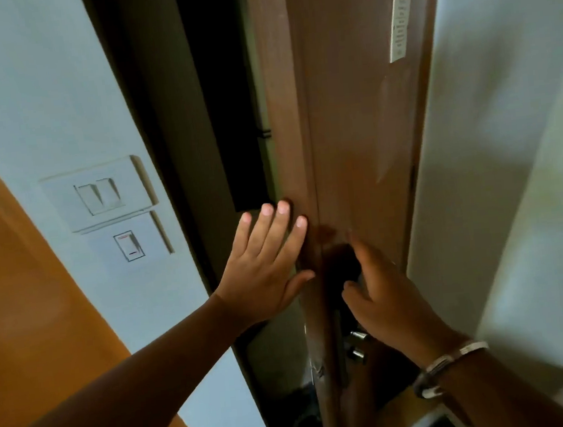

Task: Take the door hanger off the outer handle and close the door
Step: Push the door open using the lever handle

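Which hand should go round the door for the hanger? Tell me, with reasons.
Left, probably. The left hand lies open and flat at the door edge beside the gap, free to reach round. The right hand is at the dark inner knob. No hanger shows.

Left hand (264,266) lies flat against the door (352,137) edge; right hand (385,303) cups the dark knob (342,266).
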`<state>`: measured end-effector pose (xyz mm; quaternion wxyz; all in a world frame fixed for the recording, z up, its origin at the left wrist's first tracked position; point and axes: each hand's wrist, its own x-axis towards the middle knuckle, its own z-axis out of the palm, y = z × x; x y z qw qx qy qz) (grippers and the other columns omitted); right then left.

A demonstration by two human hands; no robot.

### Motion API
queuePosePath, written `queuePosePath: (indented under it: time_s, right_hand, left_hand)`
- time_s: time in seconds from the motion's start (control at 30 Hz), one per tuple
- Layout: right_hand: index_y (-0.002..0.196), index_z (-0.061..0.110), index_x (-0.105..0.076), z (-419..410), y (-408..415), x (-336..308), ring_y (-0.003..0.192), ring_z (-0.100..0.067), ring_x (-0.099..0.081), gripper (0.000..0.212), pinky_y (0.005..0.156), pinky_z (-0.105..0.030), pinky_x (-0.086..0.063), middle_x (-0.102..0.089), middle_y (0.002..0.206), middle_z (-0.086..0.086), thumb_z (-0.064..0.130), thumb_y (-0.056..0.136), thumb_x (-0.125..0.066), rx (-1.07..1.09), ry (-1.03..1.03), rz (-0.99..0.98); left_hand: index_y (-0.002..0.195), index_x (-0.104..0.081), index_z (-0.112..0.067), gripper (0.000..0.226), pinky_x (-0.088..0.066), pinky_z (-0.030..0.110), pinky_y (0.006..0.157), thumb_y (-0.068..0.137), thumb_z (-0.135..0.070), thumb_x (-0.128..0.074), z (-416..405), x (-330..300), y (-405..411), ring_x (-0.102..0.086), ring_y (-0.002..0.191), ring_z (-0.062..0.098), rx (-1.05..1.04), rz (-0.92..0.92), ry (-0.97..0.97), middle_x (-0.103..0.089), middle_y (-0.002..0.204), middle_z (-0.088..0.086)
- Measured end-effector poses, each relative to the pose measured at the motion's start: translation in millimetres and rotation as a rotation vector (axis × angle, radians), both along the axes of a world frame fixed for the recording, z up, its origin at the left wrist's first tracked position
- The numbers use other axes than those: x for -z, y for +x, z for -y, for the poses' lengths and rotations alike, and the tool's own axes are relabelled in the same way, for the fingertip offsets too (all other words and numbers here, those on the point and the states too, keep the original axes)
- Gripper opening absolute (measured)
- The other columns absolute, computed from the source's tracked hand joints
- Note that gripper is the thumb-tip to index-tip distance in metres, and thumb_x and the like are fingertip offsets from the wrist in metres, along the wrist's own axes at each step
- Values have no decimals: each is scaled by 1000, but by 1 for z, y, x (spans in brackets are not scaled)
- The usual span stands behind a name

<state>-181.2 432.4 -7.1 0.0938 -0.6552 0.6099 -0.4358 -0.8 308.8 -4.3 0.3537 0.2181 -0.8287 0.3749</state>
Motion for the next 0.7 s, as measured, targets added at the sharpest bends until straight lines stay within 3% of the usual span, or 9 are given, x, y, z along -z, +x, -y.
queuePosePath:
  time_s: [0.1,0.17,0.23,0.3,0.37,0.47,0.5,0.6,0.7]
  right_hand:
    - [141,44,-29,-19,16,-5,110,25,-40,65,87,3,-31,-44,126,28,16,84,-42,16,-8,154]
    - [144,40,-30,-31,19,-4,114,17,-46,66,91,-4,-37,-49,132,19,7,88,-40,74,20,247]
    - [143,47,-30,-44,17,-6,95,9,-60,67,76,-10,-48,-61,113,21,6,90,-40,81,65,311]
    - [128,64,-38,-54,11,-11,78,2,-66,64,62,-13,-52,-67,92,23,15,88,-41,113,66,321]
    - [119,69,-43,-62,7,-16,72,-7,-68,59,57,-17,-54,-70,90,16,20,85,-41,150,48,314]
    - [117,65,-48,-73,-4,-17,91,-20,-65,52,71,-25,-57,-68,101,7,23,87,-44,175,35,332]
    - [115,65,-50,-76,-6,-18,91,-19,-65,46,71,-21,-56,-68,100,7,27,89,-45,180,26,334]
    - [112,60,-53,-83,-7,-25,83,2,-67,28,64,-11,-52,-69,91,26,40,92,-50,212,-37,266]
    - [145,27,-34,-92,2,-30,129,2,-45,60,98,-11,-40,-48,141,23,45,91,-51,361,-161,21]
  left_hand:
    - [153,-23,-11,66,-16,55,119,98,-42,-41,7,2,-7,-26,143,38,196,57,-50,-26,158,16]
    - [155,-18,-12,70,-18,56,118,93,-31,-44,11,3,-20,-27,143,37,313,62,-101,-28,155,15]
    - [156,-13,-13,74,-15,56,119,90,-28,-42,8,4,-36,-21,146,35,394,55,-115,-25,156,15]
    - [156,-11,-14,74,-11,56,120,91,-29,-41,6,7,-51,-14,150,34,466,49,-110,-18,160,14]
    - [157,-11,-14,75,-8,57,120,91,-33,-42,5,10,-65,-11,151,33,522,57,-122,-10,163,13]
    - [157,-11,-14,77,-6,58,120,91,-33,-44,-1,14,-90,-11,151,33,616,25,-117,-2,165,12]
    - [157,-11,-13,77,-6,58,120,90,-33,-45,-3,16,-96,-12,150,33,646,11,-112,-3,165,12]
    - [157,-12,-13,72,-7,58,120,94,-35,-40,-3,24,-112,-14,150,34,735,-17,-86,-6,165,13]
    - [157,-7,-10,76,-6,57,120,94,-35,-43,12,43,-115,-13,150,35,712,-21,52,-3,165,14]
